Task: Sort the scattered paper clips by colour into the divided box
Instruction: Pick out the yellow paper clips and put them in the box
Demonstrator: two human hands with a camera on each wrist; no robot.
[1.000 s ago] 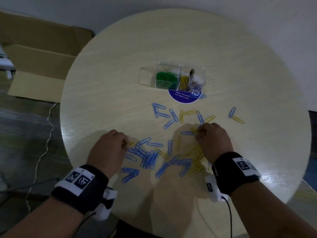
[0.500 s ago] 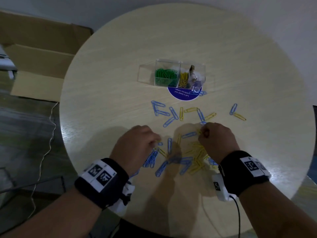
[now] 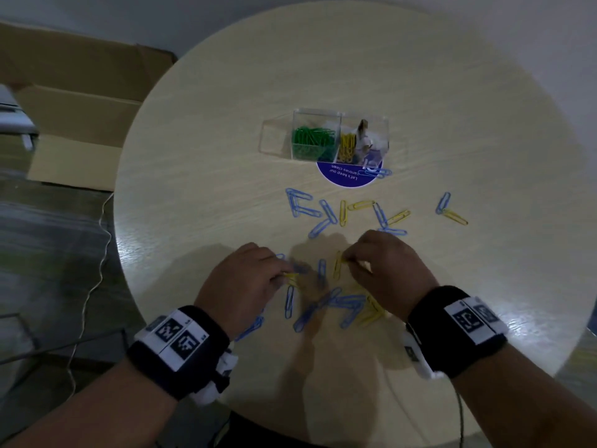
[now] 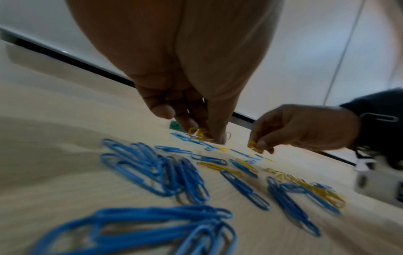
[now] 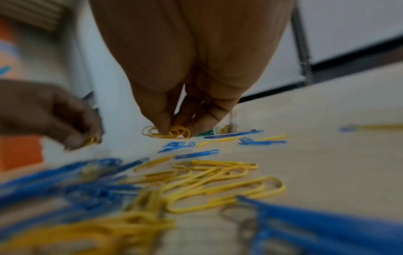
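A clear divided box (image 3: 277, 130) stands at the table's middle, with green clips (image 3: 311, 139) in one compartment and yellow clips (image 3: 347, 145) in the one beside it. Blue clips (image 3: 300, 206) and yellow clips (image 3: 360, 205) lie scattered nearer to me, with a mixed pile (image 3: 352, 310) between my hands. My left hand (image 3: 284, 274) pinches a few yellow clips (image 4: 200, 133) just above the table. My right hand (image 3: 347, 260) pinches a small bunch of yellow clips (image 5: 172, 132) at the pile's far edge. The fingertips hide how many each hand holds.
The round wooden table (image 3: 200, 156) has a blue round sticker (image 3: 345, 177) under the box's front edge. Crumpled white stuff (image 3: 368, 142) fills the box's right compartment. A blue and a yellow clip (image 3: 449, 210) lie apart at the right. A cardboard box (image 3: 71, 118) stands on the floor at left.
My left hand has moved right, from the pile's left edge to its middle, still pinching yellow clips. My right hand has drawn a little back and left, keeping its yellow clips.
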